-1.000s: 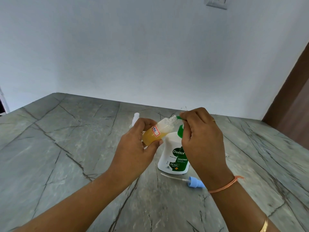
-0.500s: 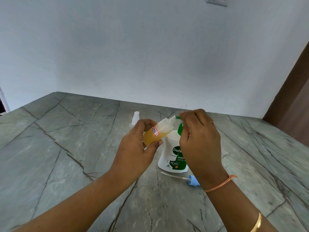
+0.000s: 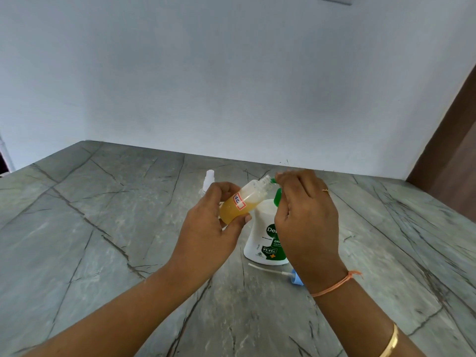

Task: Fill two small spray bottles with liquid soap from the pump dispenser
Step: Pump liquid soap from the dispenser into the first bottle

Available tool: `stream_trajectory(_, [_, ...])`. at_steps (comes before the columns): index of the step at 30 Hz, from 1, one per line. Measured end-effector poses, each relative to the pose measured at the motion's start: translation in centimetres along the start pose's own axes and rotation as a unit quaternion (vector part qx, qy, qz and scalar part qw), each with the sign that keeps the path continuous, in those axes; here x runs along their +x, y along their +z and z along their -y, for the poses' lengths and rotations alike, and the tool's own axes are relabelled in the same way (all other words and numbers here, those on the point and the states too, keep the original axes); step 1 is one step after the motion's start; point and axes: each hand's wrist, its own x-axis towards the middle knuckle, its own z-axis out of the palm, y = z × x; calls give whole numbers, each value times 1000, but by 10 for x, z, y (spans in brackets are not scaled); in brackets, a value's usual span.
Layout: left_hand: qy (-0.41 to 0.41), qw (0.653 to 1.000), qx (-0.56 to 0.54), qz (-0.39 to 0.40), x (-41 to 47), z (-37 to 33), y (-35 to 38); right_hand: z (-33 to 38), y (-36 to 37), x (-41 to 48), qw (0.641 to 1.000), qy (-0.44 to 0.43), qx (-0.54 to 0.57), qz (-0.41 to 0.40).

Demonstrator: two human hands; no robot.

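My left hand [image 3: 206, 228] grips a small clear spray bottle [image 3: 244, 200], tilted with its open neck up and to the right against the green spout. The bottle is about half full of amber soap and has a red-edged label. My right hand [image 3: 306, 217] curls over the green pump head [image 3: 278, 197] of the white Dettol dispenser [image 3: 265, 240], which stands on the table. A second small spray bottle [image 3: 208, 180] with a white cap stands behind my left hand, mostly hidden. A blue spray top [image 3: 295, 276] with its white dip tube lies flat in front of the dispenser.
The grey marble table [image 3: 103, 240] runs back to a white wall [image 3: 231, 73]. A brown door or panel [image 3: 453, 140] rises at the right edge.
Both hands and the tilted bottle hold almost the same place. My right hand has shifted slightly on the pump head.
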Motion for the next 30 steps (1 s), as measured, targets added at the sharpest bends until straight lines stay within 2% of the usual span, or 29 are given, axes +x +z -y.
stream_trajectory(8, [-1,1000,4,-2,0,-1,1,3,-7,9,1000,15,7,15])
stream_trajectory(14, [10,1000,-1,-2,1,-3,0,2,-2,0,1000,-12,-19,-8])
stream_trajectory(22, [13,1000,7,1,-1,-1,1,2,-6,4,1000,2,-12,16])
stream_trajectory(30, [18,1000,-3,-7,-1,-1,0,2,-5,4,999,-20,-23,-16])
